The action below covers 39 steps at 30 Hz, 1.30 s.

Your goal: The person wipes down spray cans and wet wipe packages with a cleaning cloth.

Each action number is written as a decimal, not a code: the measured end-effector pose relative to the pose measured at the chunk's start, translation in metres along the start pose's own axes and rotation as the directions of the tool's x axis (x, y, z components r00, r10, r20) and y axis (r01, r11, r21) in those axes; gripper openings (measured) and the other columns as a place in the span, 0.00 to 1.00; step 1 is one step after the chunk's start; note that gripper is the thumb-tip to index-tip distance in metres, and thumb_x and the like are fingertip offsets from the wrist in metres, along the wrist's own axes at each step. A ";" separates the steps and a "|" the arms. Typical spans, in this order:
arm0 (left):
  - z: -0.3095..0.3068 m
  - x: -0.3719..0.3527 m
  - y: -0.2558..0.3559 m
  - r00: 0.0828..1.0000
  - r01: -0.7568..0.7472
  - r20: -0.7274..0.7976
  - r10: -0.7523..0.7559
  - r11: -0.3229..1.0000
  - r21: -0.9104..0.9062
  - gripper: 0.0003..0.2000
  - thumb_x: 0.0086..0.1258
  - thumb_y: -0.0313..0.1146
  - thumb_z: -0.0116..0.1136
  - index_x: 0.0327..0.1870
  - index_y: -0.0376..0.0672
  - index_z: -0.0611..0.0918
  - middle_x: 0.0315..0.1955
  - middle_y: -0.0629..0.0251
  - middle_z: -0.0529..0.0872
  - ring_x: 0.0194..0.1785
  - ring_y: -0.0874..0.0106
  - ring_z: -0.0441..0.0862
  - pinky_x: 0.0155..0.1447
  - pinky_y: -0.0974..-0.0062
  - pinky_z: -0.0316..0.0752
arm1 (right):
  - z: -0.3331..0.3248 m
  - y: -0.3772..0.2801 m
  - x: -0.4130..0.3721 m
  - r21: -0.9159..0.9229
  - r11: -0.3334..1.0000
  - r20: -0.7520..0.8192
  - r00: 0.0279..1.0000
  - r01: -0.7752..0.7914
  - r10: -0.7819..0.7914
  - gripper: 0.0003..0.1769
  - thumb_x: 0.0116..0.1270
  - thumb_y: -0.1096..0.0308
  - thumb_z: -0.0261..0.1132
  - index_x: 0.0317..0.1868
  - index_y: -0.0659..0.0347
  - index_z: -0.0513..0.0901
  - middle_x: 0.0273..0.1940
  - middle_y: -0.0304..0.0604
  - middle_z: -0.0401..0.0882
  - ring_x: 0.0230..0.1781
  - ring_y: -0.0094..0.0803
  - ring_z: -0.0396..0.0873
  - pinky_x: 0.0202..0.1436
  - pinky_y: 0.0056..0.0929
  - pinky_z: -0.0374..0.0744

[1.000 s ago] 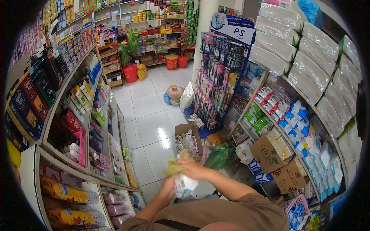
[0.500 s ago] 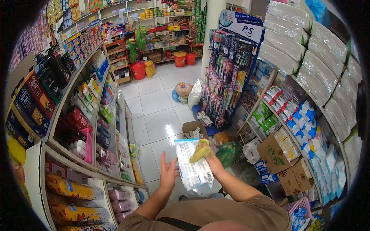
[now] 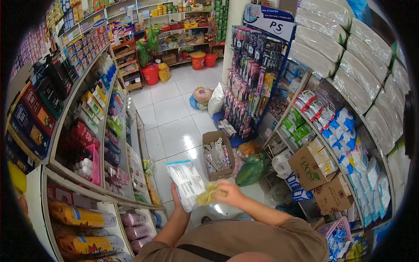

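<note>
Shop aisle with white tiled floor (image 3: 176, 135), white packet (image 3: 187, 183) at six o'clock, left hand (image 3: 178, 201) gripping its edge, right hand (image 3: 229, 194) pinching a yellow-green cloth (image 3: 210, 194) that lay against it.

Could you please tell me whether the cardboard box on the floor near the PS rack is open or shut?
The cardboard box is open: its top is uncovered, and the packets inside show from above.

Glossy plastic-looking packet (image 3: 187, 184), soft matt cloth (image 3: 211, 193), smooth shiny floor tiles (image 3: 178, 134), matt brown cardboard box (image 3: 218, 156), glossy clear plastic wrap on white packs (image 3: 357, 74).
</note>
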State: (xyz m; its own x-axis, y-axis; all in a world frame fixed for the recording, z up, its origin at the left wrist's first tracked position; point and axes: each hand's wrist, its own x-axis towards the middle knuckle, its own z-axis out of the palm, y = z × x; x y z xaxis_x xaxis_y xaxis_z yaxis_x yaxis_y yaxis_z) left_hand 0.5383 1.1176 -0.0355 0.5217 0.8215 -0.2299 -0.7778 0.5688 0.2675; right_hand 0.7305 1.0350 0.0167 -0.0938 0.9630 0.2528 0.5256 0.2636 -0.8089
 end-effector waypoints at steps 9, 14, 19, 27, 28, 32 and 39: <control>0.051 -0.018 0.000 0.986 0.160 0.027 -0.164 0.980 0.119 0.34 0.65 0.61 0.25 0.64 0.45 0.62 0.58 0.53 0.69 0.59 0.55 0.68 0.61 0.53 0.64 | -0.006 -0.059 0.037 -0.093 0.911 0.291 0.886 0.401 -0.361 0.31 0.56 0.62 0.61 0.61 0.56 0.66 0.57 0.53 0.67 0.64 0.54 0.56 0.66 0.43 0.60; 0.050 -0.022 -0.016 0.973 0.216 -0.010 -0.231 0.898 0.384 0.31 0.68 0.55 0.25 0.63 0.42 0.63 0.56 0.53 0.71 0.57 0.56 0.71 0.61 0.57 0.66 | -0.007 -0.058 0.059 -0.282 0.925 0.048 0.966 0.256 -0.253 0.26 0.59 0.64 0.57 0.60 0.58 0.68 0.60 0.53 0.65 0.67 0.56 0.50 0.68 0.43 0.53; 0.037 -0.019 -0.020 0.934 0.293 0.138 -0.328 0.929 0.227 0.31 0.68 0.58 0.26 0.63 0.43 0.63 0.54 0.54 0.73 0.55 0.57 0.73 0.58 0.56 0.69 | -0.016 -0.045 0.068 -0.115 0.967 0.029 0.974 0.226 -0.224 0.22 0.60 0.67 0.56 0.57 0.58 0.72 0.56 0.49 0.71 0.63 0.49 0.61 0.66 0.42 0.58; 0.041 -0.002 -0.009 0.975 0.091 0.210 -0.073 0.993 -0.077 0.33 0.67 0.62 0.27 0.60 0.44 0.65 0.49 0.54 0.76 0.51 0.59 0.76 0.56 0.59 0.72 | -0.002 -0.063 0.064 -0.157 0.818 0.243 0.825 0.553 -0.511 0.17 0.59 0.69 0.56 0.50 0.58 0.76 0.55 0.46 0.72 0.62 0.46 0.63 0.63 0.41 0.63; 0.047 -0.001 -0.011 0.985 0.107 0.118 -0.122 0.986 0.126 0.32 0.67 0.62 0.28 0.60 0.43 0.66 0.49 0.54 0.76 0.50 0.60 0.77 0.54 0.60 0.73 | -0.007 -0.054 0.078 -0.220 0.828 0.205 0.854 0.516 -0.478 0.15 0.58 0.69 0.57 0.47 0.57 0.78 0.53 0.45 0.74 0.61 0.47 0.65 0.61 0.41 0.65; 0.049 -0.009 -0.027 0.968 0.252 -0.071 -0.242 0.908 0.333 0.31 0.68 0.60 0.29 0.57 0.43 0.68 0.47 0.55 0.77 0.47 0.62 0.79 0.51 0.63 0.76 | -0.012 -0.042 0.091 -0.278 0.871 0.212 0.910 0.406 -0.356 0.08 0.53 0.69 0.58 0.33 0.61 0.80 0.40 0.46 0.79 0.51 0.46 0.72 0.56 0.42 0.69; 0.020 0.007 -0.005 0.945 0.231 0.253 -0.205 0.970 -0.077 0.28 0.71 0.55 0.28 0.57 0.40 0.68 0.49 0.51 0.75 0.52 0.62 0.75 0.54 0.62 0.72 | -0.008 -0.099 0.061 -0.051 0.781 0.471 0.705 0.622 -0.530 0.05 0.49 0.68 0.59 0.22 0.60 0.76 0.26 0.43 0.74 0.36 0.41 0.74 0.42 0.41 0.71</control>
State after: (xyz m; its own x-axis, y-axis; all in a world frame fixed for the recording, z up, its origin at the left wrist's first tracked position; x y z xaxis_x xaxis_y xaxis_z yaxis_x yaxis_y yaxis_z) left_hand 0.5529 1.1213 -0.0193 0.7414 0.6701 -0.0355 -0.6609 0.7383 0.1342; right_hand 0.6792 1.0671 0.1160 -0.7433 0.5657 0.3571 0.3953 0.8021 -0.4477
